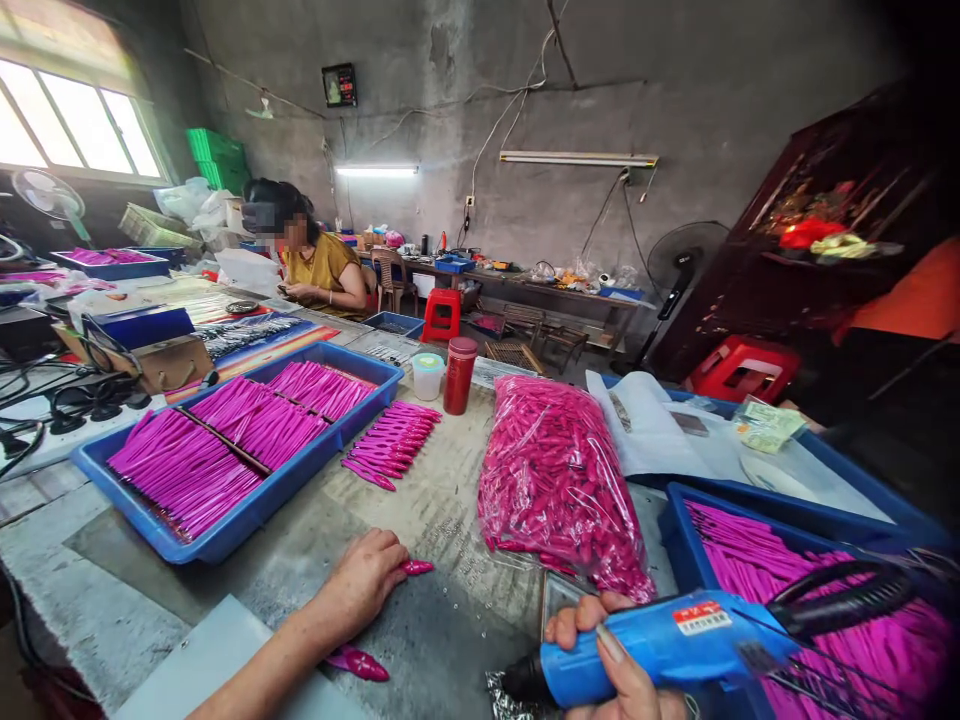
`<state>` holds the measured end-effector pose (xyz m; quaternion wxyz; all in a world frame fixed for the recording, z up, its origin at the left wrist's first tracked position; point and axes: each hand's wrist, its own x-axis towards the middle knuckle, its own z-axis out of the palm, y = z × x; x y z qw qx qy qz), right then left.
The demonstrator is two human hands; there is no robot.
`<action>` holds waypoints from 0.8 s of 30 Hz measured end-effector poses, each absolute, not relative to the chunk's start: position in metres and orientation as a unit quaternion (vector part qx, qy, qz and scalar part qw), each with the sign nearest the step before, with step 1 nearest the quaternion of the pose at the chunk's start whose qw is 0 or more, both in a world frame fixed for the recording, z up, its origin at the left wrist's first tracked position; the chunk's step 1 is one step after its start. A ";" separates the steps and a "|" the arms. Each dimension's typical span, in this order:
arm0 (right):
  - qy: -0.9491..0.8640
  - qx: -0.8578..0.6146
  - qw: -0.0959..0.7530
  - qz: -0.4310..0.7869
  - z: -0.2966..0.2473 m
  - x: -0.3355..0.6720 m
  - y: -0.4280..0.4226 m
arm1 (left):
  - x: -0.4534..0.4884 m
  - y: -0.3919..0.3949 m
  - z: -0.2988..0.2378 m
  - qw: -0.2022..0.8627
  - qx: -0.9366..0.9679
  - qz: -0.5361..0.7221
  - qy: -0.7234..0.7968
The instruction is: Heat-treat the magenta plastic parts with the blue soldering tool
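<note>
My left hand [367, 578] rests low over the dark worktop, fingers closed round a small pink fishing lure [418, 567] whose tip pokes out. Another pink lure with a spotted body [361, 664] lies by my forearm, partly hidden behind it. In my right hand [626, 665] is a blue heat gun [667, 640], fingers wrapped about its body. Its black nozzle points left, with crumpled foil [510, 697] at the tip. Beyond my left hand lies a row of pink lures [394, 440]. A clear bag [562, 480] full of pink pieces sits ahead of my right hand.
Blue trays [247, 520] of pink strands flank the worktop, one left and another [679, 540] right, beside the heat gun's cable [847, 590]. A red tumbler [459, 375] and a lidded tub [427, 377] stand behind. A co-worker [326, 265] sits across the table.
</note>
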<state>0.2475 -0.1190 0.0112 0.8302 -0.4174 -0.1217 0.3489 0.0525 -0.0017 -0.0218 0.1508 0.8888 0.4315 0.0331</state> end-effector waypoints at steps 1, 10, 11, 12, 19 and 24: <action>-0.126 -0.417 0.831 0.345 0.011 0.247 -0.119 | 0.054 -0.004 -0.022 0.149 0.888 0.033 0.433; -0.171 -0.408 0.838 0.320 -0.002 0.253 -0.117 | 0.081 -0.020 -0.021 0.142 0.883 0.002 0.447; -0.176 -0.405 0.838 0.320 -0.004 0.254 -0.117 | 0.083 -0.021 -0.021 0.141 0.882 -0.001 0.449; -0.177 -0.402 0.840 0.318 -0.005 0.254 -0.117 | 0.084 -0.022 -0.022 0.140 0.882 -0.003 0.450; -0.155 -0.406 0.845 0.312 -0.003 0.251 -0.115 | 0.088 -0.025 -0.029 0.132 0.884 0.005 0.449; -0.154 -0.414 0.843 0.306 0.000 0.251 -0.114 | 0.090 -0.027 -0.025 0.129 0.874 -0.015 0.467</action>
